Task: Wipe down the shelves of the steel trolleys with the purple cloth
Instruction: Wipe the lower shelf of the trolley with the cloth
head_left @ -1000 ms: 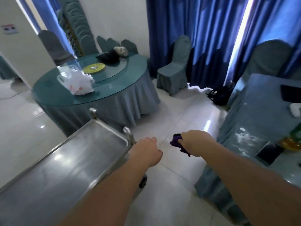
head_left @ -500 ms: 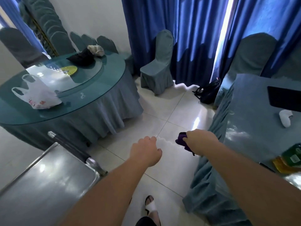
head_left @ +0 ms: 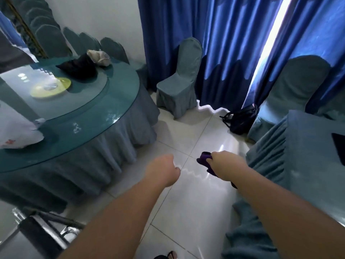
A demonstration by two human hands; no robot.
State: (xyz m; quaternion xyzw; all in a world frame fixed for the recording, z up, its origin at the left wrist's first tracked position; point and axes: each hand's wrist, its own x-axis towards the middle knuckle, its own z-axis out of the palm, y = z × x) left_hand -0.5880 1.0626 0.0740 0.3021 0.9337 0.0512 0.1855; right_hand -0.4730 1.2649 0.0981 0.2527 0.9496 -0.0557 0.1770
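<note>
My right hand (head_left: 226,165) grips the bunched purple cloth (head_left: 204,158), held out in mid-air over the white tiled floor. My left hand (head_left: 162,170) is stretched out beside it with fingers curled and nothing in it. Only a corner of the steel trolley (head_left: 37,232) shows at the bottom left, its handle bar and the edge of its top shelf. Both hands are well to the right of the trolley and do not touch it.
A round glass-topped table (head_left: 89,128) with a teal skirt stands on the left, carrying a yellow plate (head_left: 50,87), a black bag and a white plastic bag. A covered chair (head_left: 179,81) and blue curtains stand behind. A teal-draped table (head_left: 308,156) is on the right, a black backpack (head_left: 240,118) beside it.
The view has swung right and away from the trolley, which has slid to the bottom left corner. Both hands keep their pose, the right still holding the cloth.
</note>
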